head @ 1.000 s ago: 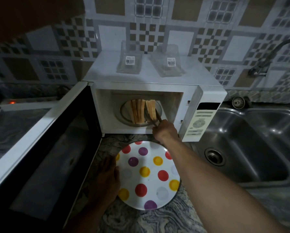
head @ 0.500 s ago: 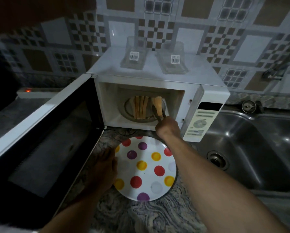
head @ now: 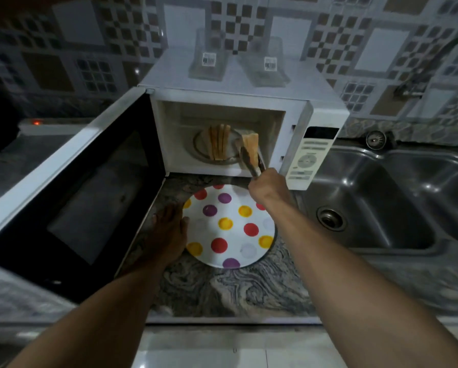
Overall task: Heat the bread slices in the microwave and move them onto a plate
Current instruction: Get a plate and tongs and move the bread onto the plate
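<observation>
Two hands work at an open microwave (head: 249,107). In the head view, the right hand (head: 267,188) is closed around tongs (head: 250,163), which pinch one bread slice (head: 251,146) at the right of the cavity mouth. More slices (head: 219,142) stand on edge on the turntable (head: 200,151) inside. The left hand (head: 167,235) lies flat and spread on the counter (head: 238,290), touching the left rim of a spotted plate (head: 259,257) just in front of the microwave.

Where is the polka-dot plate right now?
In the head view, the polka-dot plate lies flat on the marbled counter just below the open microwave, between the resting left hand and the right forearm; no bread on it.
</observation>
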`<action>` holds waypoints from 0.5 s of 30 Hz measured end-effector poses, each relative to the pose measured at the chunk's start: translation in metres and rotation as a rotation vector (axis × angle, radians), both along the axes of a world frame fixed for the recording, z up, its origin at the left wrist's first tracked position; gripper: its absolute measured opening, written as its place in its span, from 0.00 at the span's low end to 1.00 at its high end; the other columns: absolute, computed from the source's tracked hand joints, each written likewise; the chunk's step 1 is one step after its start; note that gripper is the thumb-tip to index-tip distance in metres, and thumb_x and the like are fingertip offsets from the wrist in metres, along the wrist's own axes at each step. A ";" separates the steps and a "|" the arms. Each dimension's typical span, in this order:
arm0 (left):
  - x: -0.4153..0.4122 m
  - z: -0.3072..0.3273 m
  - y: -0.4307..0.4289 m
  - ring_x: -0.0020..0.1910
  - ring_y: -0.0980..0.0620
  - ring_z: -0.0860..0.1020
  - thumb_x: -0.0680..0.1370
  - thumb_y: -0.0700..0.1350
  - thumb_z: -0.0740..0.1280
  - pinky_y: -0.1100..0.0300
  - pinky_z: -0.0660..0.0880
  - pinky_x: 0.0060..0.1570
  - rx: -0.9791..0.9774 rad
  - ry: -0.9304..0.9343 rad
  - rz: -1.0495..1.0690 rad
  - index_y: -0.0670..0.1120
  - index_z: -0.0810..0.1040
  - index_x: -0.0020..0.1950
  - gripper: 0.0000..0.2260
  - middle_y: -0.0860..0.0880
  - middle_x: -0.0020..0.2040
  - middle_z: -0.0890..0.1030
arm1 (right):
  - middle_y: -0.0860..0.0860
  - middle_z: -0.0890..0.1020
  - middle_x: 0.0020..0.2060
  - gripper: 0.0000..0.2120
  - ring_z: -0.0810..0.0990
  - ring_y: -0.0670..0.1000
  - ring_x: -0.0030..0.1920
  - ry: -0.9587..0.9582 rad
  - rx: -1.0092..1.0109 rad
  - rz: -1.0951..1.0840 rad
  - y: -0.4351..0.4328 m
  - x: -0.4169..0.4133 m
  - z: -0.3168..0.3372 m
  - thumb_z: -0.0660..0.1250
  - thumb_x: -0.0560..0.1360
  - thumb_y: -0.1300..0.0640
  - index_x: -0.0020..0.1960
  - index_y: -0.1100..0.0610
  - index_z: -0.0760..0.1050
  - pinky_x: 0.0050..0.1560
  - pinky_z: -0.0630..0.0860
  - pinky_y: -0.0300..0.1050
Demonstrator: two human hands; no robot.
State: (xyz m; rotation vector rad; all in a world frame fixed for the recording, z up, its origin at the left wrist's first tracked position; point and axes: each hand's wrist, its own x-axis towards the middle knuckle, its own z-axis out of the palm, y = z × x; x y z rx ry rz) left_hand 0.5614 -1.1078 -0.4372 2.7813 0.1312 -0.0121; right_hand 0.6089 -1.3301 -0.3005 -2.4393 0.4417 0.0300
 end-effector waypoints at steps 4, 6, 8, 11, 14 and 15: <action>-0.006 -0.004 0.001 0.78 0.42 0.52 0.84 0.51 0.51 0.48 0.48 0.76 -0.012 0.045 -0.036 0.45 0.53 0.80 0.25 0.42 0.80 0.54 | 0.61 0.83 0.50 0.12 0.82 0.64 0.50 -0.023 -0.004 0.002 -0.003 -0.034 -0.005 0.64 0.78 0.54 0.55 0.62 0.79 0.40 0.73 0.49; -0.009 -0.005 0.003 0.78 0.41 0.51 0.84 0.52 0.50 0.48 0.47 0.76 -0.008 0.052 -0.028 0.46 0.52 0.80 0.25 0.42 0.80 0.54 | 0.62 0.83 0.47 0.11 0.82 0.65 0.49 -0.036 0.021 -0.012 -0.005 -0.051 -0.007 0.65 0.77 0.54 0.52 0.62 0.80 0.39 0.73 0.49; -0.012 -0.006 0.002 0.78 0.41 0.51 0.84 0.53 0.50 0.47 0.48 0.76 0.033 0.044 -0.032 0.47 0.50 0.81 0.26 0.42 0.80 0.54 | 0.62 0.82 0.44 0.10 0.82 0.64 0.50 -0.041 0.022 -0.007 -0.006 -0.068 -0.009 0.66 0.78 0.54 0.49 0.61 0.80 0.40 0.72 0.48; -0.013 -0.006 0.000 0.78 0.40 0.50 0.84 0.54 0.49 0.46 0.46 0.76 0.060 0.050 -0.028 0.48 0.49 0.81 0.26 0.41 0.80 0.53 | 0.61 0.83 0.52 0.13 0.81 0.63 0.54 -0.011 -0.025 -0.024 -0.004 -0.091 -0.015 0.65 0.79 0.52 0.55 0.61 0.80 0.45 0.74 0.48; -0.018 -0.005 -0.004 0.79 0.40 0.49 0.84 0.55 0.48 0.46 0.45 0.76 0.055 0.062 -0.011 0.49 0.46 0.81 0.27 0.42 0.80 0.52 | 0.61 0.82 0.56 0.15 0.80 0.63 0.57 0.019 -0.018 -0.044 -0.001 -0.111 -0.025 0.64 0.80 0.51 0.58 0.62 0.78 0.49 0.75 0.49; -0.018 -0.005 -0.005 0.79 0.41 0.48 0.84 0.56 0.47 0.46 0.45 0.76 0.042 0.075 -0.008 0.49 0.46 0.81 0.27 0.42 0.80 0.51 | 0.61 0.82 0.56 0.15 0.80 0.63 0.57 0.033 -0.012 -0.039 0.001 -0.117 -0.028 0.64 0.80 0.52 0.58 0.62 0.77 0.48 0.74 0.49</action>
